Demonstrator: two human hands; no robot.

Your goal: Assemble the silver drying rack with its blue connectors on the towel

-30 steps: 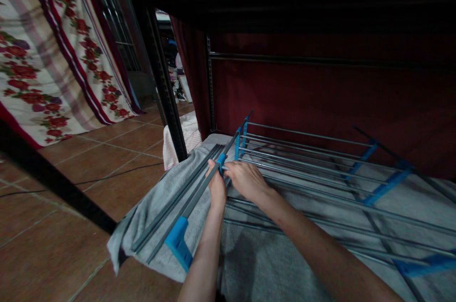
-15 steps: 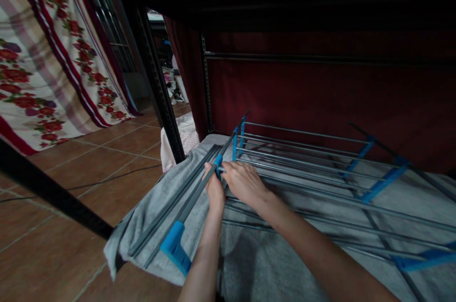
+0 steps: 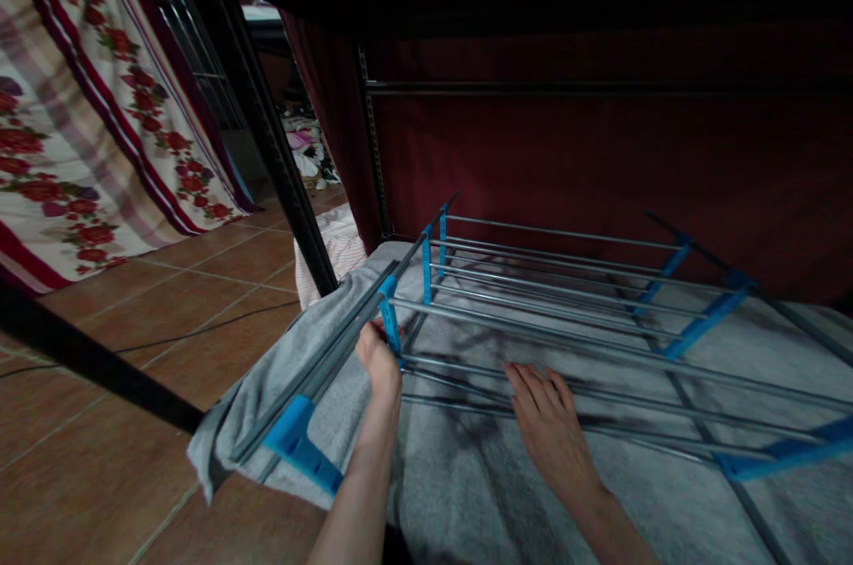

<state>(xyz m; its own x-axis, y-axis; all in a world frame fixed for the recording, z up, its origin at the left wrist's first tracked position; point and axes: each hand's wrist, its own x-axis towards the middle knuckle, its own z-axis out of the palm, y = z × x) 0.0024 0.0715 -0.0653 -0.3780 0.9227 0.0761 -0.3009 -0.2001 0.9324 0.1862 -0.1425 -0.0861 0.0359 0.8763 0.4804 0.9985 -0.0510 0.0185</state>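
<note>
A partly assembled rack of grey metal tubes and blue plastic brackets lies on a grey cloth. My left hand is closed around the lower part of a blue bracket at the rack's left side; some of its fingers are hidden behind it. A long tube runs from the top of this bracket to the right. My right hand lies over the lower tubes, palm down, fingers stretched out with the tips at one tube. Nearer me, another blue bracket sits on the left side pole.
Loose grey tubes lie along the left edge of the grey cloth. A black metal post rises at the left, with a dark red curtain behind. Beyond are a tiled floor, a cable and a flowered cloth.
My right hand has left the bracket and moved right and down to the lower tubes. The left hand has shifted lower on the bracket, and a long tube now shows at its top.
</note>
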